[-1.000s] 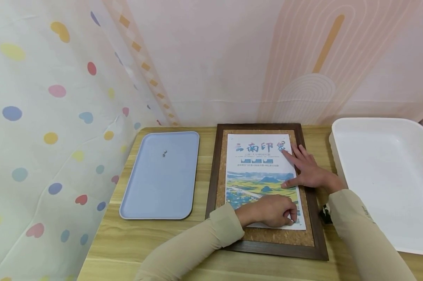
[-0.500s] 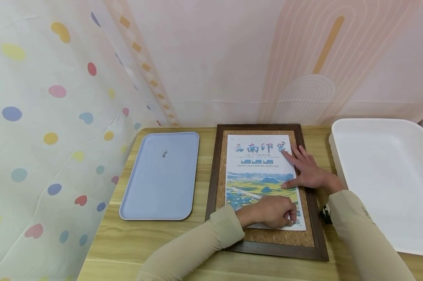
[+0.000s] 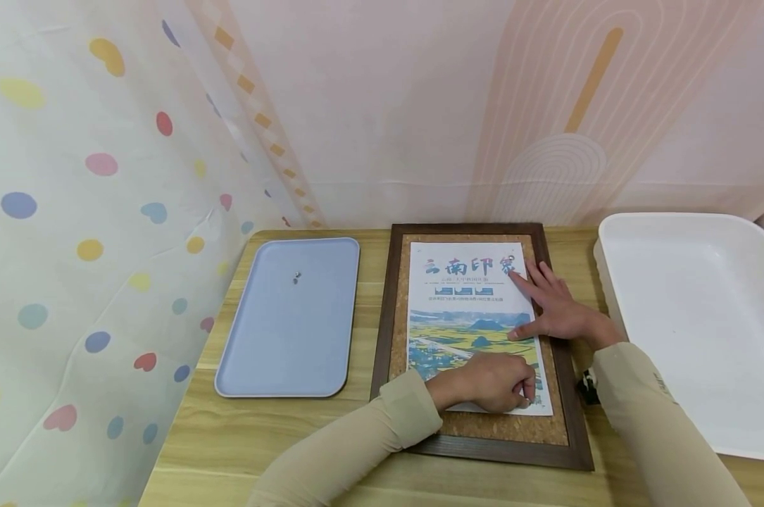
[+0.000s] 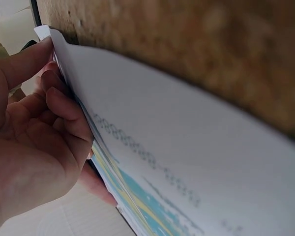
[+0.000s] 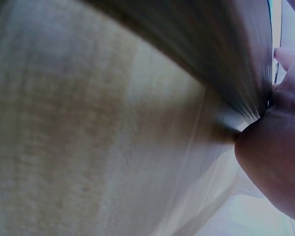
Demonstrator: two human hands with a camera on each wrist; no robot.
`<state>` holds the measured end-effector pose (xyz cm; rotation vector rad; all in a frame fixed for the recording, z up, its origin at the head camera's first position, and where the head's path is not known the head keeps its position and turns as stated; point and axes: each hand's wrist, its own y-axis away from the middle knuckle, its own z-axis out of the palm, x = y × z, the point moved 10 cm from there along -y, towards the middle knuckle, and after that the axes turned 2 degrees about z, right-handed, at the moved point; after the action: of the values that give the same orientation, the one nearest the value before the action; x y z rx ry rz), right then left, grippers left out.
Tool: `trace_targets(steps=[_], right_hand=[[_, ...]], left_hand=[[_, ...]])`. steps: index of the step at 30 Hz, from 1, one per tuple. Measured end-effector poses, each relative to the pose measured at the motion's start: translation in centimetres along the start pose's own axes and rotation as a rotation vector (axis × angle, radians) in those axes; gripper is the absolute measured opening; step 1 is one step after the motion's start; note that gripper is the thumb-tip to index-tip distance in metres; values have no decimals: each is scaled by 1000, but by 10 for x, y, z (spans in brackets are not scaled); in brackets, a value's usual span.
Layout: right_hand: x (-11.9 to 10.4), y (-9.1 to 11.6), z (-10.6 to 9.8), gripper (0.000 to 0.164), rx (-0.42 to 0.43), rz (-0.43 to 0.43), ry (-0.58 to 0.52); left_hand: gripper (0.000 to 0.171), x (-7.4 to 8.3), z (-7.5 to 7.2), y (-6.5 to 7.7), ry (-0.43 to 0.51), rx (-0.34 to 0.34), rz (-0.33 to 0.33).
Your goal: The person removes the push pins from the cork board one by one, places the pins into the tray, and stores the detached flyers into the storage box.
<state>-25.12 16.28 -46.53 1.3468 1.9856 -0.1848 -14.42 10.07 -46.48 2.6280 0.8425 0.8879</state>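
Observation:
A printed poster (image 3: pixel 464 303) lies on a framed corkboard (image 3: pixel 483 427). At its lower right corner is my left hand (image 3: pixel 498 382), fingers curled and thumb tip at the paper. A small silvery pushpin seems pinched at the fingertips, mostly hidden. In the left wrist view the thumb of my left hand (image 4: pixel 34 123) meets the lifted-looking corner of the poster (image 4: pixel 177 118). My right hand (image 3: pixel 555 310) rests spread on the poster's right side, over the frame edge. A small metal pushpin (image 3: pixel 511 258) sits near the top right corner.
To the left, a blue tray (image 3: pixel 286 338) holds a small silvery pushpin or pins (image 3: pixel 297 274). A large white bin (image 3: pixel 711 317) stands at the right of the wooden table (image 3: pixel 217 451). Beside the frame, a small black object (image 3: pixel 587 389) shows next to the right sleeve.
Both hands stay in place on the poster. Only a very slight shift shows at the left fingertips, and the view moves a little.

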Motion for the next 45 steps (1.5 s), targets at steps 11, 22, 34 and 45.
trace_targets(steps=[11,22,34,45], right_hand=[[1,1,0,116,-2,12,-2],[1,2,0,117,2,7,-11],[1,0,1,117,2,13,-6],[1,-1,1,117,-1,7,-5]], left_hand=[[9,0,2,-2,-17,1,6],[7,1,2,-1,-23,-9,12],[7,0,2,0,-20,-34,6],[5,-1,2,1,-27,-45,7]])
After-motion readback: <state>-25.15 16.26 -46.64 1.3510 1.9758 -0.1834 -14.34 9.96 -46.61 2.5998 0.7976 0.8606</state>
